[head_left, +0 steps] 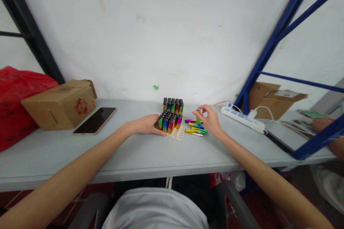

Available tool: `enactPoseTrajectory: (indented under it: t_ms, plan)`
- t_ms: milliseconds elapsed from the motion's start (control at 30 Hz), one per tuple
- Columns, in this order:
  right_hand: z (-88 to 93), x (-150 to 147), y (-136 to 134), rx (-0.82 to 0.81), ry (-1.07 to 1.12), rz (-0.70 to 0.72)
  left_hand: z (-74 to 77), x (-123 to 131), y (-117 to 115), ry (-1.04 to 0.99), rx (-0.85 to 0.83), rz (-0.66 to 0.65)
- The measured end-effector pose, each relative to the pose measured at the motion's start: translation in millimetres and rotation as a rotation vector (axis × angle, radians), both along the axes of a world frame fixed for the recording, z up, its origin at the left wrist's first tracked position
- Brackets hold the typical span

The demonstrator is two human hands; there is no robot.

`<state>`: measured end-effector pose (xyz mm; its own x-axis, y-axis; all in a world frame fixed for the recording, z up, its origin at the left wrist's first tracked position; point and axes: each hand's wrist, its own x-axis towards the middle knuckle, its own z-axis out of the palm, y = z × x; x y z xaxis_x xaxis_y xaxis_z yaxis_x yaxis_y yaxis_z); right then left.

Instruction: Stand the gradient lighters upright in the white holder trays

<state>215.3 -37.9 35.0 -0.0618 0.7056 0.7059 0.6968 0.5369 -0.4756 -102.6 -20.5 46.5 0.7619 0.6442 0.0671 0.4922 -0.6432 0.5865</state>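
My left hand [146, 124] is curled round the left side of a white tray [177, 133] with round holes. Upright lighters [168, 123] in shiny rainbow colours with dark tops fill much of the tray. Bare holes show along its right and front part. Between the thumb and fingers of my right hand [211, 118] is one green and yellow lighter [199, 119], held upright. Below that hand, several shiny lighters [196, 127] in pink, yellow, blue and green lie loose on the table. Behind the tray stands another block of upright lighters [173, 105].
On the left are a phone [95, 121], a cardboard box [63, 105] and a red bag [24, 102]. A white power strip [243, 118] with cables lies right, near a blue frame [260, 59]. Beyond it are an open carton [271, 100] and another person's hand [322, 124].
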Motion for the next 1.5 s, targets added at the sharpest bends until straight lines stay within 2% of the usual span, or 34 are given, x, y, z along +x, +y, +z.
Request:
enactPoseTrajectory:
  t_ms: [67, 200, 267, 333, 433, 567, 800, 933, 1033, 1100, 1267, 1367, 1500]
  plan:
    - [13.3, -1, 11, -0.032, 0.094, 0.023, 1.1, 0, -1, -0.021, -0.020, -0.027]
    - [39.8, -10, 41, -0.137, 0.424, 0.190, 2.1, 0, -1, -0.023, -0.026, -0.021]
    - [45.7, -16, 53, -0.151, 0.600, 0.281, 1.9, -1, -1, -0.021, -0.025, -0.024]
    - [42.2, -19, 62, -0.182, 0.802, 0.388, 1.6, -1, 0, -0.028, -0.032, -0.028]
    - [22.9, -22, 66, -0.313, 1.038, 0.498, 1.3, 0, 0, -0.020, -0.031, -0.007]
    - [1.0, -23, 64, -0.513, 1.132, 0.538, 0.9, 0, 1, -0.008, -0.015, 0.010]
    - [5.3, -28, 53, -0.592, 1.057, 0.600, -2.8, -1, 4, 0.015, -0.002, 0.023]
    - [5.1, -34, 45, -0.597, 0.934, 0.581, -2.6, -1, 3, -0.002, -0.009, 0.016]
    - [4.3, -38, 40, -0.598, 0.783, 0.501, -1.9, -1, 2, -0.007, -0.029, 0.026]
    - [4.5, -39, 37, -0.523, 0.617, 0.404, -1.7, -1, 2, -0.004, -0.039, 0.026]
    - [4.6, -43, 29, -0.154, 0.082, 0.138, -1.7, 0, 2, -0.010, -0.053, 0.017]
    - [3.5, -48, 24, -0.123, 0.005, 0.075, -2.1, 0, 1, -0.006, -0.046, 0.022]
    - [2.6, -54, 19, -0.110, 0.015, 0.077, -2.6, -1, 2, 0.002, -0.029, 0.029]
